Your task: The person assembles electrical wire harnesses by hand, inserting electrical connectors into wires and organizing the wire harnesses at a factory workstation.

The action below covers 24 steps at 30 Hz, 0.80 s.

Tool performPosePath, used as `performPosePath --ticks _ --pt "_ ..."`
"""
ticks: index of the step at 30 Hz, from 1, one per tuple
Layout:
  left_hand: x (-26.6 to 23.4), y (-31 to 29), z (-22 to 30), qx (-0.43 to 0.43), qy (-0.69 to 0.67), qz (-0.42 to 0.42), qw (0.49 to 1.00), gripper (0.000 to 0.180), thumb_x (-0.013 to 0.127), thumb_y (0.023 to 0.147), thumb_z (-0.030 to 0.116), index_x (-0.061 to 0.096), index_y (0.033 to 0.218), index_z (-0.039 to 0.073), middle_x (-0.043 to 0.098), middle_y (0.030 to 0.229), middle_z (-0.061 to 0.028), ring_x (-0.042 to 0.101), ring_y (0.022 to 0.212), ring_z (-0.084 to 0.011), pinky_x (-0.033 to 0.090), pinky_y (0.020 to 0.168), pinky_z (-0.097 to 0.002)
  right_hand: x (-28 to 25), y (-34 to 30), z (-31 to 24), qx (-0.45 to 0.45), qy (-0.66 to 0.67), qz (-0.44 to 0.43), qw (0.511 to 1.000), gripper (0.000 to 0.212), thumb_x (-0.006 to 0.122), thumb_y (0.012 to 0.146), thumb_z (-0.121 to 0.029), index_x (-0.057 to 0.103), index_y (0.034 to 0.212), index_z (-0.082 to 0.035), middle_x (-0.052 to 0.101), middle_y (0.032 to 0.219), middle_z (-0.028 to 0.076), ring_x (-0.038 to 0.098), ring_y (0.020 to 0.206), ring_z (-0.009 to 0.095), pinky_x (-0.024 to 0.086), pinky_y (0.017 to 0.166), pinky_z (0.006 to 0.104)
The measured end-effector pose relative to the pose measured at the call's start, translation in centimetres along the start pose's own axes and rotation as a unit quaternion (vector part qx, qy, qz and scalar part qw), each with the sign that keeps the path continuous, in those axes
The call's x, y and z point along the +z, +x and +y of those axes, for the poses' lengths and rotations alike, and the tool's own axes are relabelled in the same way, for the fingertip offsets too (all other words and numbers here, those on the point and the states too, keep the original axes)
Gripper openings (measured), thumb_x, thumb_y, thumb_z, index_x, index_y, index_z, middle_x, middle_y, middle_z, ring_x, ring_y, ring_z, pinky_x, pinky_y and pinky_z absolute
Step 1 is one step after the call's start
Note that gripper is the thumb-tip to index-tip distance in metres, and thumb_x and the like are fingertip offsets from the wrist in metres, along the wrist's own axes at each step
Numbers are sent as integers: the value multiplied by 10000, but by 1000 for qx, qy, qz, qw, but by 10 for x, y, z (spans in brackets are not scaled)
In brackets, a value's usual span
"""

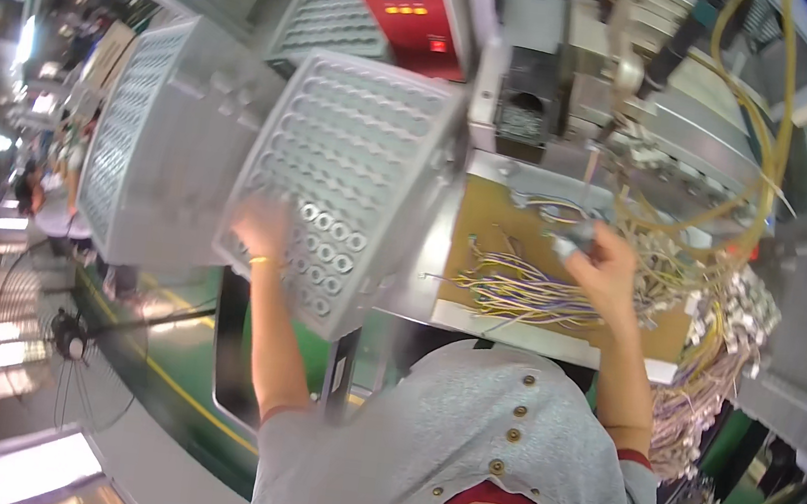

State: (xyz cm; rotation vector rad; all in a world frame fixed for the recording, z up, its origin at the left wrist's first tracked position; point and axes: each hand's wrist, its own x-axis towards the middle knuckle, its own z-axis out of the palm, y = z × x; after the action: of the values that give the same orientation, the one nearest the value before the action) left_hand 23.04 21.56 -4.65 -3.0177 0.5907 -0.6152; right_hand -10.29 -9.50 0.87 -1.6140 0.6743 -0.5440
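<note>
My left hand (261, 227), smeared by motion, is over the left part of a grey moulded tray (365, 111) with rows of round pockets. Metal rings (327, 253) sit in several of the nearer pockets beside it. Whether its fingers hold anything is blurred. My right hand (609, 274) is closed in a pinch above the brown work board (490, 207). Between its fingertips is a small greyish piece (579, 235), too unclear to name. Just below and left of that hand lies a bundle of thin yellow, white and purple wires (529, 293).
A red box with a small display (404, 5) stands behind the tray. Stacked grey trays (170, 143) rise at the left. Machine parts with yellow tubes (777, 127) stand at the back right. Wires with white connectors (744, 309) hang over the board's right edge. A fan (71, 337) is at the far left.
</note>
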Motion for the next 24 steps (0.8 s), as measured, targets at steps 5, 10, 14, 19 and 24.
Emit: performPosePath --ticks 5,10,14,19,24 --pt "-81 -14 88 -46 -552 -23 832 248 560 795 66 567 1037 12 610 958 -118 612 786 -175 496 619 -269 2 5 1 -28 -146 -64 987 115 600 734 -69 588 821 6 538 672 -32 446 588 19 366 499 186" --pt "-112 -71 200 -35 -761 -344 549 323 575 782 19 526 1099 -18 589 952 -92 573 726 -135 488 589 -238 11 -1 -5 -8 -8 -33 999 87 605 728 -58 579 775 10 509 641 -42 419 581 11 348 486 182" --pt "-110 -94 237 14 -805 -403 436 389 579 751 -65 497 1130 -25 574 989 -76 556 778 -117 495 545 -218 6 -4 -7 -28 -24 -43 998 72 595 724 -33 566 778 6 483 644 -51 396 579 4 332 479 176" --pt "-113 -99 247 30 -809 -400 430 388 572 748 -82 498 1125 -29 546 1072 -93 553 859 -134 505 548 -217 1 -7 -3 8 34 -62 997 83 570 720 -15 558 801 0 493 686 -38 416 616 11 364 517 179" --pt "-119 -100 248 56 -802 -385 453 379 578 742 -84 508 1112 -40 535 1099 -102 547 921 -155 506 628 -226 -5 -6 -6 -6 7 -86 996 77 578 709 -15 548 780 -2 488 674 -28 425 619 20 373 527 184"
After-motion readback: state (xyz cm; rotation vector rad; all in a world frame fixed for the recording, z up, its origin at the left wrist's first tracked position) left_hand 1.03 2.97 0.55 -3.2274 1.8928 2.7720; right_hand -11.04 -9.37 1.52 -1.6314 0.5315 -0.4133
